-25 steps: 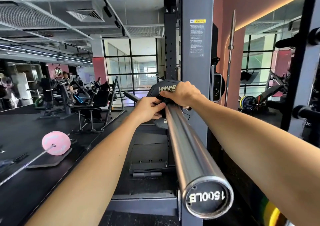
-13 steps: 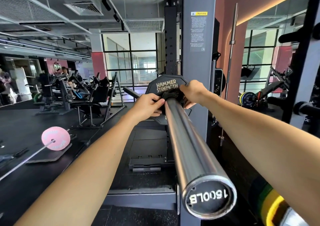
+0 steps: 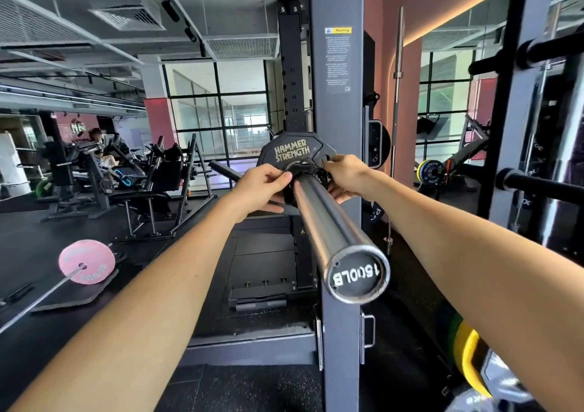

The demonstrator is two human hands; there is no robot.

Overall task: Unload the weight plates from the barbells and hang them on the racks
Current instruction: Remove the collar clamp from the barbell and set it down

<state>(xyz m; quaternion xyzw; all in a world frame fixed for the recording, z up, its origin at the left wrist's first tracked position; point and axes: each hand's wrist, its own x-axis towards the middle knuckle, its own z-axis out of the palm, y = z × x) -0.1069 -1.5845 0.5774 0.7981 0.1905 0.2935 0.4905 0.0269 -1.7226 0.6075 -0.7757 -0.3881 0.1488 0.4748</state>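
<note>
A steel barbell sleeve (image 3: 328, 225) points toward me, its end cap reading 1500LB. A black weight plate (image 3: 290, 151) lettered HAMMER STRENGTH sits at the sleeve's far end against the grey rack upright (image 3: 338, 111). A black collar (image 3: 301, 166) clamps the sleeve just in front of the plate. My left hand (image 3: 262, 187) pinches the collar from the left, thumb on top. My right hand (image 3: 346, 176) grips the collar's right side with curled fingers. A second barbell with a pink plate (image 3: 87, 266) lies on the floor at the left.
Colored plates (image 3: 464, 348) hang low on the rack at the bottom right. Black storage pegs (image 3: 537, 184) stick out of the right upright. A bare bar (image 3: 396, 95) stands upright behind the rack. Benches and machines (image 3: 148, 187) fill the left, with people seated farther back.
My right hand has slid off the top of the plate down to the collar's right side, uncovering the lettering. My left hand stays at the collar. The view has shifted slightly.
</note>
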